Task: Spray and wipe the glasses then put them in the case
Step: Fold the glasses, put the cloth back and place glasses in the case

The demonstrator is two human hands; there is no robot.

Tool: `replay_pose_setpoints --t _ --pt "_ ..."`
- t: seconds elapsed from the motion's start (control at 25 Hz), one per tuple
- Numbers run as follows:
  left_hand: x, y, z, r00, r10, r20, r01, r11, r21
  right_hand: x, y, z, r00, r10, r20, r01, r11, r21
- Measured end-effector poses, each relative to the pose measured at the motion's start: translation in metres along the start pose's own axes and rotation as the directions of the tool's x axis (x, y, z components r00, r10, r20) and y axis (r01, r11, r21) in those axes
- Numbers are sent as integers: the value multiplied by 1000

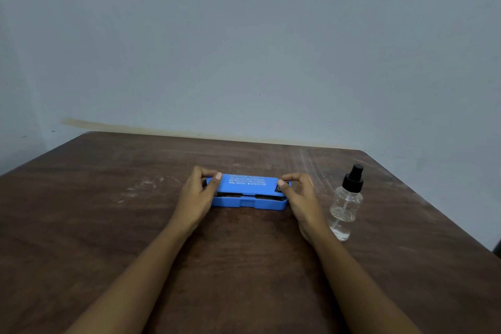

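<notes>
Dark brown wooden table (pixel 108 225) is spreading under and around the left hand (pixel 196 192) and right hand (pixel 298 196). Pale scuffs (pixel 146 184) are showing left of the left hand. Faint streaks (pixel 311 168) (long, thin) are running beyond the right hand. Grey-blue wall (pixel 244 35) is rising beyond both hands, with a yellowish stain (pixel 108 125) trailing along its foot.

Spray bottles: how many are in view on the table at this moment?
1. The spray bottle stands upright on the table, right of the right hand, which with the left hand grips the blue case. No other shows.
</notes>
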State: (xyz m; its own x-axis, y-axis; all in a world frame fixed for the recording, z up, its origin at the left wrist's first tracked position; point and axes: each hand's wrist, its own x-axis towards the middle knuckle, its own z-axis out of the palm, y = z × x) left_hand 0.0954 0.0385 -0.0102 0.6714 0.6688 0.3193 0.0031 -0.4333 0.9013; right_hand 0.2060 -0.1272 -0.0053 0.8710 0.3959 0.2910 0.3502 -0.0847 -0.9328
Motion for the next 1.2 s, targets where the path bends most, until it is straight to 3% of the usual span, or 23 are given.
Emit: replay_pose_setpoints --t 0.4,1.2 --pt "8 -7 -4 996 12 86 -20 995 93 1 -1 -1 984 -73 162 102 978 -183" --pt "7 3 -5 987 -5 164 -41 959 280 0 -6 2 992 -44 115 73 963 -259"
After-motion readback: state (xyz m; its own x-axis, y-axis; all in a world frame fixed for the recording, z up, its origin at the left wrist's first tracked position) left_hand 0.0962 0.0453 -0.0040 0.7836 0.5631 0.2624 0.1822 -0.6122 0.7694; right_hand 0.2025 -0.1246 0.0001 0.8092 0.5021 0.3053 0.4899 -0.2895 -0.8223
